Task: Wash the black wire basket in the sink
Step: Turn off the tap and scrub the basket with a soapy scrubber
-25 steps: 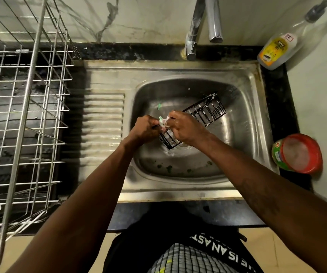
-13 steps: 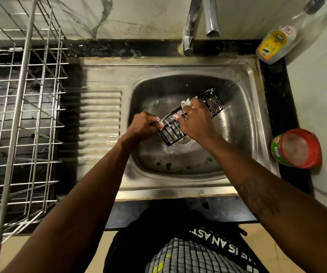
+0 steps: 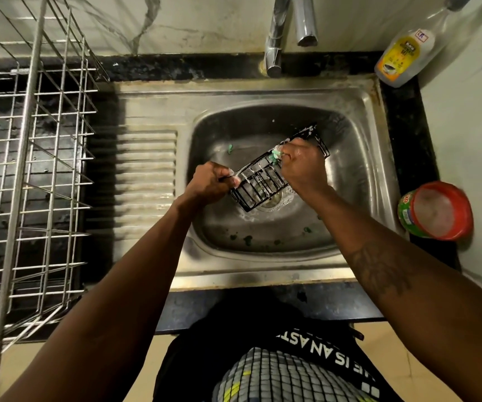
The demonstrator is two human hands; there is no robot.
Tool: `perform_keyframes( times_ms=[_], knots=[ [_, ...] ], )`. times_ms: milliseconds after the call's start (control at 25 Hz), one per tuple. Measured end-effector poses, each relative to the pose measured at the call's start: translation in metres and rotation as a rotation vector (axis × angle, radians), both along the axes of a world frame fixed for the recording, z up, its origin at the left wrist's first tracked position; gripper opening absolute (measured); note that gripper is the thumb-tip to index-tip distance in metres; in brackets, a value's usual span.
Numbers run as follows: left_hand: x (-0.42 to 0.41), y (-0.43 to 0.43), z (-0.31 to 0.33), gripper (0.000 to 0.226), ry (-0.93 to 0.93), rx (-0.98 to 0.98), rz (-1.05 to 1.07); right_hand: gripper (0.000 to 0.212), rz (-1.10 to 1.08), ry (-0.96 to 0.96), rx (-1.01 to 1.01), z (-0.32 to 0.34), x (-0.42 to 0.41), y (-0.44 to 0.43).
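You hold the basket [image 3: 258,185] inside the sink [image 3: 263,92] bowl, over the drain [image 3: 276,200], tilted so that its far end rises to the right. I cannot tell whether its lowest corner touches the bowl.

Your left hand [image 3: 209,182] grips the near-left end, fingers curled round the wire. Your right hand [image 3: 300,166] pinches a green scrubber [image 3: 275,153] against the top rim, toward the far end.

Suds coat the wires, and that looks like your main risk. One hand carries the basket, so a hard scrub stroke could slide the slick wire out of your left fingers and drop it onto the drain.

Green bits lie on the bowl floor, near side. If they come from the scrubber, the wire may be tearing it, and more shreds could wash into the drain.

The tap [image 3: 306,21] shows no water, so rinsing seems not yet done. Letting go with the right hand to reach it would leave a soapy basket in one grip.

Your right forearm passes near the red tub [image 3: 437,211] on the counter, and a wide elbow swing could knock it.
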State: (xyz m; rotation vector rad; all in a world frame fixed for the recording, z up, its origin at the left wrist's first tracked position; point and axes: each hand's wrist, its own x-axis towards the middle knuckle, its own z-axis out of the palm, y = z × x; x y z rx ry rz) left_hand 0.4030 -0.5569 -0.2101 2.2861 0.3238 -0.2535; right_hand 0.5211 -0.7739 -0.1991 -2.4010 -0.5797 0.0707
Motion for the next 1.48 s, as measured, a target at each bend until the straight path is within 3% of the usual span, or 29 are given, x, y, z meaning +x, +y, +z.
perform_keyframes(
  times_ms=[200,280,400,520,560,720,920,1120,1200,1320,1480],
  knots=[
    [-0.001,0.001,-0.001,0.031,-0.013,0.02,-0.019,0.022,-0.271,-0.059,-0.071,0.012,0.009,0.006],
    [-0.001,0.001,-0.001,0.03,-0.015,0.017,-0.024,0.021,-0.073,-0.074,-0.151,0.01,0.015,0.008],
    [0.0,0.002,0.0,0.027,-0.037,0.019,-0.026,0.031,0.34,-0.241,-0.35,0.009,-0.004,0.033],
    [0.0,0.001,0.004,0.02,-0.01,0.042,-0.03,0.033,0.567,-0.235,-0.276,0.008,-0.044,0.055],
    [0.0,0.001,0.004,0.021,-0.012,0.051,-0.033,0.032,0.519,-0.234,-0.256,0.01,-0.046,0.05],
    [-0.002,-0.001,0.003,0.026,-0.02,0.023,-0.013,0.02,-0.088,-0.091,-0.242,0.013,0.008,-0.009],
    [0.001,-0.004,0.001,0.022,-0.003,0.024,0.011,0.032,0.155,-0.087,-0.361,0.007,-0.033,0.002],
    [0.002,-0.003,0.001,0.033,-0.015,0.037,0.016,0.033,0.479,-0.108,-0.156,-0.014,-0.111,0.021],
    [0.003,-0.002,-0.001,0.027,-0.003,-0.005,0.02,0.037,0.408,-0.11,-0.116,-0.016,-0.104,0.004],
    [0.003,-0.002,-0.001,0.022,0.019,-0.021,0.025,0.025,0.1,-0.083,-0.063,-0.015,-0.075,-0.021],
    [0.006,-0.001,-0.002,0.022,0.009,0.0,0.011,0.025,-0.037,-0.154,-0.051,-0.012,-0.042,-0.024]
  ],
)
